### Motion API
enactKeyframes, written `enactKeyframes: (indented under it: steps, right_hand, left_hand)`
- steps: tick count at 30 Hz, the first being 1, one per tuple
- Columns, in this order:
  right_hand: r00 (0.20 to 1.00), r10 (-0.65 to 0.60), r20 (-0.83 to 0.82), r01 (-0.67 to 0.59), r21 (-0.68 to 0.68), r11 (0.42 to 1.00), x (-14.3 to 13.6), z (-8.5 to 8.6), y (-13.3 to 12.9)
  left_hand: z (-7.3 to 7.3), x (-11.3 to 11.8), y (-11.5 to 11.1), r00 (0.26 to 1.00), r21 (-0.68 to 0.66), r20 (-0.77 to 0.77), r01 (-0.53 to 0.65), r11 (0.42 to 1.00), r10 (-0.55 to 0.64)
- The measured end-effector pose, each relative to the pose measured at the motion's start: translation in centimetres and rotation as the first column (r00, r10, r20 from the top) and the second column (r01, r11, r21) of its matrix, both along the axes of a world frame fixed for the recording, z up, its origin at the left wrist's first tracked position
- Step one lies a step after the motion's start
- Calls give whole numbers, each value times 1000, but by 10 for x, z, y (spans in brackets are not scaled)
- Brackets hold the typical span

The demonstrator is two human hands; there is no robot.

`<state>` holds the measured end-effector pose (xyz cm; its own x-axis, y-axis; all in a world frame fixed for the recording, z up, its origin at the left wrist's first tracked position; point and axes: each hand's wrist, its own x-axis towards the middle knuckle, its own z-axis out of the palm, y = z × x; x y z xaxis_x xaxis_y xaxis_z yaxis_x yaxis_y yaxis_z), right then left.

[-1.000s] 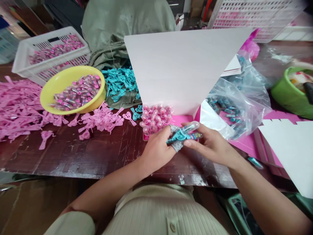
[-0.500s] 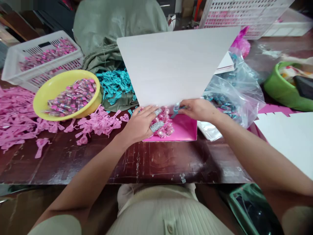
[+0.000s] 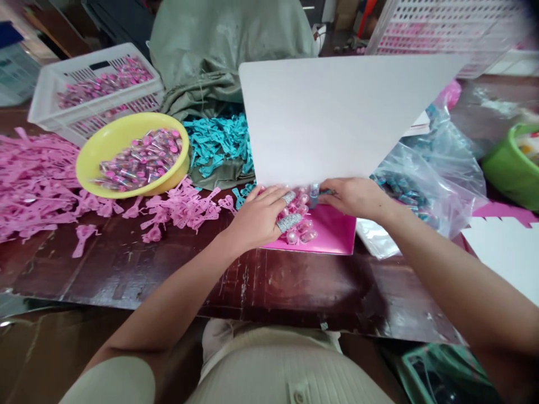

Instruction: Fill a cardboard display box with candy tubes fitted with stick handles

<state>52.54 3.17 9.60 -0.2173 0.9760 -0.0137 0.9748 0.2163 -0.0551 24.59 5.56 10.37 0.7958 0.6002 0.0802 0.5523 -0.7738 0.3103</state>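
Observation:
A pink box (image 3: 332, 230) lies on the table with its white-lined lid (image 3: 337, 118) standing up behind it. Inside, at the left, small pink pieces with clear, shiny parts (image 3: 305, 224) are packed together. My left hand (image 3: 265, 216) rests flat over these pieces, fingers stretched out, with silvery wraps on two of them. My right hand (image 3: 351, 196) is closed in a pinch on a small blue piece with a clear top (image 3: 314, 193), just right of the pink ones. Its fingertips partly cover the blue piece.
Left of the box are loose pink plastic pieces (image 3: 37, 185), a yellow basin (image 3: 90, 146) of small tubes, a white crate (image 3: 42, 115) and turquoise pieces (image 3: 223, 140). A clear bag (image 3: 455, 174) of blue items and a green container (image 3: 505, 174) are on the right.
The whole view has shifted, so things appear farther right. Both hands stay at the box, the left over the pink pieces and the right pinching the blue piece.

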Motion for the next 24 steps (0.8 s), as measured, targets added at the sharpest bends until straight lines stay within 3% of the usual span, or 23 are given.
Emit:
enactKeyframes:
  steps: [4, 6, 7, 9, 10, 11, 13, 14, 18, 21, 23, 24]
  right_hand:
    - [998, -47, 45, 41, 135, 990, -8, -3, -10]
    - [996, -55, 76, 39, 201, 979, -13, -6, -17]
    - [994, -56, 89, 35, 214, 976, -15, -8, -18]
    - [992, -56, 113, 33, 191, 981, -21, -12, -19]
    - [991, -60, 120, 39, 167, 985, -25, -15, -18]
    - [990, -73, 122, 55, 146, 988, -28, -17, -17]
    - [987, -110, 118, 96, 117, 988, -35, -18, -17]
    - [987, -124, 100, 112, 117, 987, -37, -17, -19]
    - [979, -155, -135, 186, 262, 947, -24, -6, -33]
    - [858, -355, -370, 492, 398, 774, 23, -4, -40]
    - [731, -533, -425, 675, 335, 658, 64, -12, -39]
    - [690, -594, -415, 716, 266, 646, 83, -19, -37]
  left_hand:
    - [5, -13, 1, 982, -7, 181, -52, 999, 52]
    - [2, -25, 12, 905, 48, 361, -260, 964, 226]
    - [-2, -31, 20, 847, 66, 410, -399, 915, 340]
    - [-14, -42, 38, 790, 113, 307, -584, 804, 531]
    - [-20, -46, 47, 805, 157, 162, -592, 790, 571]
    - [-27, -49, 54, 830, 193, -6, -546, 815, 558]
    - [-37, -53, 64, 874, 195, -257, -371, 908, 412]
    - [-40, -55, 67, 891, 174, -309, -291, 941, 332]
    - [-53, -66, 76, 929, 171, -333, -109, 979, 161]
    - [-62, -78, 82, 957, 253, -250, -81, 964, 147]
    - [-64, -84, 83, 973, 296, -124, -152, 943, 195]
    - [-64, -85, 82, 971, 312, -44, -210, 926, 235]
